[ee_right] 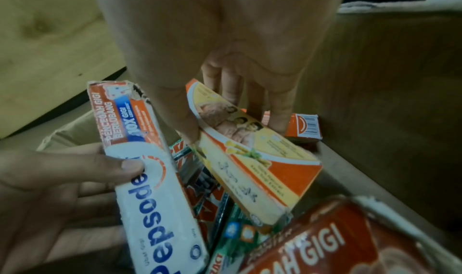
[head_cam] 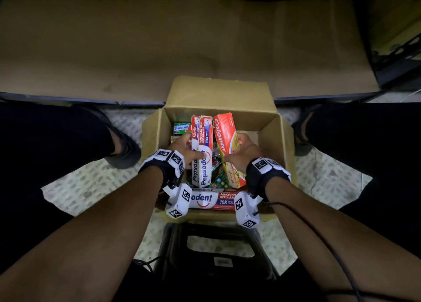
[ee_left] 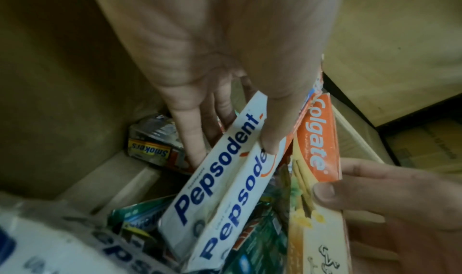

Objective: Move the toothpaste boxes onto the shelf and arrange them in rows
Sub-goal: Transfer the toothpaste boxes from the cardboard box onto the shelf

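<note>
Left hand (head_cam: 182, 151) grips two Pepsodent boxes (head_cam: 202, 151), right hand (head_cam: 242, 156) the Colgate box (head_cam: 226, 142), all above the carton (head_cam: 282, 142); lift straight, squeeze evenly, avoid snagging loose boxes.

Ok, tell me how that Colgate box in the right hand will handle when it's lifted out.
The Colgate box looks like thin printed card: probably light, fairly stiff, but crushable if squeezed. The right hand holds it near the middle, so it should stay balanced. Its flat faces won't roll, though the glossy print may slip.
</note>
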